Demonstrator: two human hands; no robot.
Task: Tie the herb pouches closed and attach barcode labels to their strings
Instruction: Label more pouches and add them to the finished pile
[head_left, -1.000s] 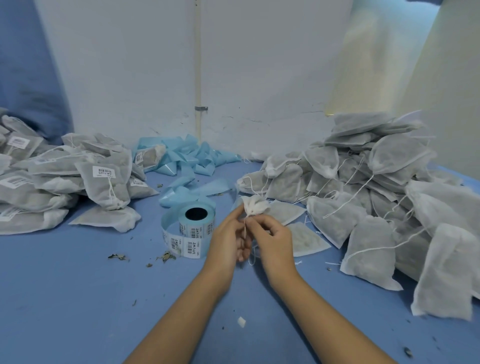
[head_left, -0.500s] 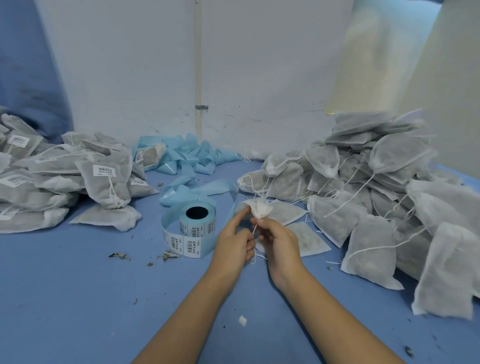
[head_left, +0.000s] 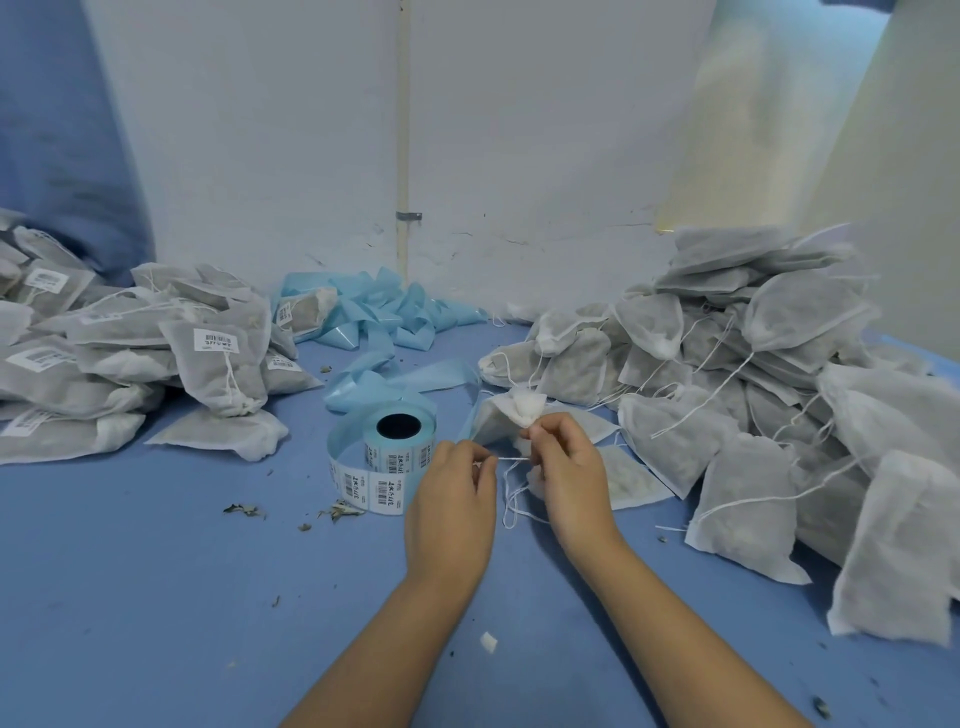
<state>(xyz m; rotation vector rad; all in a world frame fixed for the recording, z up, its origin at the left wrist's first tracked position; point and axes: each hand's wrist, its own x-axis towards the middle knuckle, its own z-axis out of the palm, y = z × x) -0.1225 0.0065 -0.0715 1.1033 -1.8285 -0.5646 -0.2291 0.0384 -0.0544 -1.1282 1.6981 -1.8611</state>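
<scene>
Left hand (head_left: 453, 488) pinched the white string (head_left: 511, 459) between thumb and fingertips, fingers curled. Right hand (head_left: 566, 462) sat just to its right, fingers curled round the gathered neck of the herb pouch (head_left: 527, 407) and pinching the same string. String ran taut and roughly level across the short gap between the two hands; loose ends drooped in loops below the right hand onto the blue counter (head_left: 156, 597).

Pouch stood directly above and beyond the right hand, touching its fingertips. White, thin non-woven fabric, top bunched into a small ruffled puff; body spread out flat behind the hand, partly hidden by it.

Label roll (head_left: 387, 457) lay just left of and beyond the left hand, near but apart from it: pale blue backing, black core hole facing up, white barcode labels on the outer turn. Loose blue backing strip (head_left: 374, 322) trailed away from the roll to a crumpled heap further beyond, by the wall.

Far left of the left hand: pile of labelled pouches (head_left: 130, 358), barcode stickers visible, strings tied. Right of the right hand: larger heap of unlabelled pouches (head_left: 753, 395), grey-white, strings hanging free. Dried herb crumbs (head_left: 337, 512) were scattered on the counter left of the left hand.
</scene>
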